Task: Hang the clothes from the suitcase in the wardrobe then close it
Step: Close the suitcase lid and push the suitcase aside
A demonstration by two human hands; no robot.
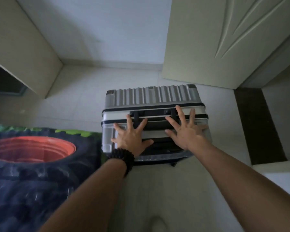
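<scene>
dim room, pale tiled floor [157,190], cream door [208,39].

A pale tiled floor [157,190] runs beneath and beyond both hands. Left of the left hand lies a dark blue patterned blanket [32,181] with a green edge and a red-orange circle [32,149] printed on it. Far beyond the right hand stands a cream door [216,39] with carved grooves. To its right, a dark threshold strip [258,126] crosses the floor.

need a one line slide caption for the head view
Both hands, left hand and right hand, spread open over the shut silver suitcase standing on the tiled floor.
</scene>
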